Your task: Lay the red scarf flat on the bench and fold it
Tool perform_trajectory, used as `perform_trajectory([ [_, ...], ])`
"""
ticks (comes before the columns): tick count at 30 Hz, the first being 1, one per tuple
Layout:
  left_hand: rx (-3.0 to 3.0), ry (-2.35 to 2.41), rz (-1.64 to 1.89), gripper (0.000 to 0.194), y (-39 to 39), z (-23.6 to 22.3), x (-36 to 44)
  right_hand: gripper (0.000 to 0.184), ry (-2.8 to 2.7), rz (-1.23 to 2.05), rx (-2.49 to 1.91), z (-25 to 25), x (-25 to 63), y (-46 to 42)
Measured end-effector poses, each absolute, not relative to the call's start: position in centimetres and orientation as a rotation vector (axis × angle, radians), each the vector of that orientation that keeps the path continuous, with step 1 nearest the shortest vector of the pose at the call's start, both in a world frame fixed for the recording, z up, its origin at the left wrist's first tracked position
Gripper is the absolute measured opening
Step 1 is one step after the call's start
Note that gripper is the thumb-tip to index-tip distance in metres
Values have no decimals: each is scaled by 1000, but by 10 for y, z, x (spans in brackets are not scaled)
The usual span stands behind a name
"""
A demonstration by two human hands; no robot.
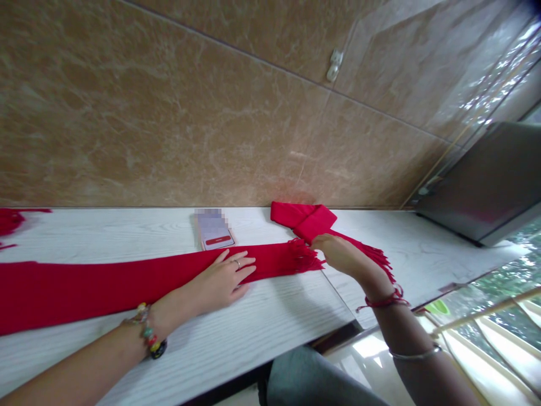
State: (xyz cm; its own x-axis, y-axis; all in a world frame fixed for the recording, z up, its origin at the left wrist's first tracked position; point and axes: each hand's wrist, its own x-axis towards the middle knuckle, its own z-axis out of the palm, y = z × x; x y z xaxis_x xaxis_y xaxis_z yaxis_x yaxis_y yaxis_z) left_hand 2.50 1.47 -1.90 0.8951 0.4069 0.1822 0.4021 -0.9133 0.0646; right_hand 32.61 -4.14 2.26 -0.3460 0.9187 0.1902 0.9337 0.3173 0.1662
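No text, label, brand, number or sign can be read. The phone point(214, 229) on the tabletop point(257, 316) has a lit screen with a red bar near its lower end, but any writing there is too small or blurred to make out.

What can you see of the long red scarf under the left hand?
The long scarf is plain bright red, apparently soft woven cloth. It lies flat across the pale wood-grain tabletop, running out of view at the left. Its visible end has a fringe of loose, bunched tassels. The left hand rests on it, fingers spread; the right hand is at the fringe, its grip unclear. A phone lies close by its far edge.
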Motion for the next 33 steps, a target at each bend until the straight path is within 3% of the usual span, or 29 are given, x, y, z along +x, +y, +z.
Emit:
perform_trajectory([
  [6, 2927, 675, 95, 45, 12, -9, 22, 29, -2452, -204, -1539, 12, 277, -26],
  [12, 2988, 589, 24, 48, 17, -11, 6, 28, -2446, -364, -1905, -19, 300, -18],
  [18, 3014, 496, 147, 40, 25, -7, -6, 25, -2323, -455, -2000, 0, 308, -27],
  [24, 3117, 685, 420, 29, 26, -10, -2, 24, -2671, -67, -1556, 22, 268, -34],
  [33, 3268, 643, 693, 24, 24, -23, -9, 25, -2695, -397, -1492, 7, 275, -34],
])
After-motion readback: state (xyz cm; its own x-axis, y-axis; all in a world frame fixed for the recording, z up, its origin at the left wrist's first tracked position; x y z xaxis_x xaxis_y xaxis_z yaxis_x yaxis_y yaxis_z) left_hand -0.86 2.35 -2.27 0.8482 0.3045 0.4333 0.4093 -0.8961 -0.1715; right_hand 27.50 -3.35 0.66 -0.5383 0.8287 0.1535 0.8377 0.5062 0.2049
